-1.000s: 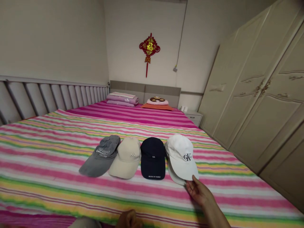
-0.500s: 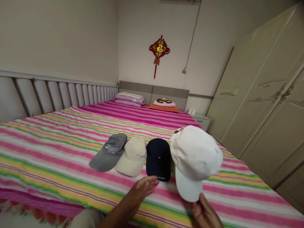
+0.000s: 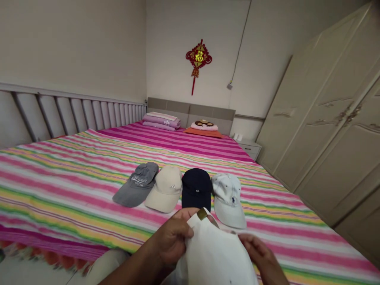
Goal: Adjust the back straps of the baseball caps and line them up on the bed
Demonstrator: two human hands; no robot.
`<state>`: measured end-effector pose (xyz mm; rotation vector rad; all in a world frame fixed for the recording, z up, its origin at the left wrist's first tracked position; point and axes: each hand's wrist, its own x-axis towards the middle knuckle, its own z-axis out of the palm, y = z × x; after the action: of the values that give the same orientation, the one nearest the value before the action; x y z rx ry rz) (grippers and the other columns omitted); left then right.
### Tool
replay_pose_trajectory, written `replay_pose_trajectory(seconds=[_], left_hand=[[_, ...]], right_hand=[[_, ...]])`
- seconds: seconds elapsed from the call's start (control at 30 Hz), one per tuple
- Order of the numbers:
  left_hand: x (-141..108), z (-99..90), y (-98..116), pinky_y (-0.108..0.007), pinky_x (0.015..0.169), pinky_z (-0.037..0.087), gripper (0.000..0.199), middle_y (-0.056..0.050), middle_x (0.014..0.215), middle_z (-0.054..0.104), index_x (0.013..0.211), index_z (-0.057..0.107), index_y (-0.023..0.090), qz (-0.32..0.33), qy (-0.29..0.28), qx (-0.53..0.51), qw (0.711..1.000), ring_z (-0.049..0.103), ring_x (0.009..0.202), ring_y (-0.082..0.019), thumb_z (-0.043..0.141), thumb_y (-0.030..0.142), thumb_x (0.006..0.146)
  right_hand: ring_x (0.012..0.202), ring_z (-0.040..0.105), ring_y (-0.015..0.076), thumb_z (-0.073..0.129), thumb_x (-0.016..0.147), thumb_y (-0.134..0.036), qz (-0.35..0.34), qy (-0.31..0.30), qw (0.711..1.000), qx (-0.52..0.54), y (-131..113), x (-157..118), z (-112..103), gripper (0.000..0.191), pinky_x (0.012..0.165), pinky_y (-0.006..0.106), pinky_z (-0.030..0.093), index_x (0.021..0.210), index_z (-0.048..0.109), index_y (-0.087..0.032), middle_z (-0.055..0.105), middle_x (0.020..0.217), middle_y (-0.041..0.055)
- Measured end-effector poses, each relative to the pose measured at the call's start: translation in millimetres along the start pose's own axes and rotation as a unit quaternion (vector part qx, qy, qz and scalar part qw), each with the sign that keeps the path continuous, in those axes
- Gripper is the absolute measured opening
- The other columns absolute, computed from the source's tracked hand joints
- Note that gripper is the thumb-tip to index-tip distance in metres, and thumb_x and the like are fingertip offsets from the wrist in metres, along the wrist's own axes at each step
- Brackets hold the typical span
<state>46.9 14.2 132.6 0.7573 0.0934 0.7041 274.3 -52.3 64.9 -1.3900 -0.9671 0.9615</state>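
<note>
A white cap point(image 3: 218, 253) is between my hands at the bottom of the view, its back strap and brass-coloured buckle facing away from me. My left hand point(image 3: 175, 235) pinches its edge beside the buckle. On the other side, my right hand point(image 3: 261, 253) grips the rim with thumb and fingers. Beyond it a row of caps lies on the bed: a grey cap point(image 3: 138, 185), a beige cap point(image 3: 166, 189), a navy cap point(image 3: 196, 189) and a pale cap with a small dark logo point(image 3: 229, 200). The navy cap's brim is partly hidden by my left hand and the white cap.
The bed has a striped cover point(image 3: 74, 178). Folded purple bedding point(image 3: 162, 121) and a pink folded item point(image 3: 204, 126) lie near the headboard point(image 3: 208, 113). A railing point(image 3: 74, 107) runs along the left; a wardrobe point(image 3: 320, 130) and nightstand point(image 3: 251, 148) stand right.
The white cap has come down toward me and been turned, uncovering the pale cap in the row. My left hand, formerly open and apart, has taken hold of its edge.
</note>
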Motion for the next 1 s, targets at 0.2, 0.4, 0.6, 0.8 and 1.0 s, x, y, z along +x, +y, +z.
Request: replay_pose_trajectory(seconds=[0.2, 0.4, 0.6, 0.8, 1.0], left_hand=[[-11, 7.3, 1, -0.027, 0.068, 0.04, 0.061, -0.013, 0.09, 0.064, 0.103, 0.058, 0.01, -0.101, -0.083, 0.048, 0.99, 0.058, 0.078, -0.02, 0.063, 0.006, 0.043], [-22, 14.8, 3, -0.025, 0.065, 0.039, 0.043, -0.012, 0.08, 0.064, 0.094, 0.063, 0.007, -0.088, -0.035, 0.066, 0.993, 0.057, 0.069, -0.017, 0.067, 0.014, 0.051], [-16, 20.2, -7, -0.02, 0.049, 0.033, 0.019, -0.006, 0.06, 0.06, 0.069, 0.066, 0.009, -0.079, 0.108, 0.142, 0.981, 0.047, 0.046, -0.008, 0.063, 0.028, 0.067], [-9, 15.8, -14, -0.018, 0.042, 0.027, 0.021, -0.002, 0.05, 0.056, 0.061, 0.065, 0.009, -0.062, 0.131, 0.201, 0.969, 0.039, 0.04, -0.005, 0.07, 0.029, 0.059], [-10, 4.6, -20, -0.017, 0.04, 0.023, 0.02, 0.002, 0.045, 0.051, 0.056, 0.062, 0.01, -0.02, 0.156, 0.236, 0.959, 0.035, 0.039, -0.004, 0.07, 0.029, 0.058]], right_hand=[[0.101, 0.053, 0.0253, 0.048, 0.079, -0.041, -0.185, -0.191, 0.954, -0.136, -104, -8, 29, 0.032, 0.086, 0.038, 0.041, 0.101, 0.06, -0.022, 0.061, 0.107, 0.0096], [0.079, 0.054, 0.0189, 0.048, 0.08, -0.036, -0.173, -0.266, 0.938, -0.143, -99, -15, 58, 0.025, 0.072, 0.03, 0.042, 0.096, 0.061, -0.022, 0.062, 0.087, 0.0046], [0.056, 0.038, 0.0101, 0.054, 0.078, -0.035, -0.101, -0.279, 0.955, -0.025, -83, -13, 58, 0.017, 0.051, 0.02, 0.031, 0.079, 0.055, -0.018, 0.046, 0.063, -0.0027], [0.06, 0.038, 0.0106, 0.053, 0.078, -0.032, -0.106, -0.267, 0.956, -0.064, -81, -15, 58, 0.015, 0.054, 0.021, 0.03, 0.073, 0.049, -0.018, 0.046, 0.064, -0.0025], [0.056, 0.031, 0.0093, 0.055, 0.075, -0.032, -0.097, -0.266, 0.955, -0.09, -79, -17, 63, 0.019, 0.049, 0.02, 0.026, 0.067, 0.047, -0.017, 0.039, 0.06, -0.0042]])
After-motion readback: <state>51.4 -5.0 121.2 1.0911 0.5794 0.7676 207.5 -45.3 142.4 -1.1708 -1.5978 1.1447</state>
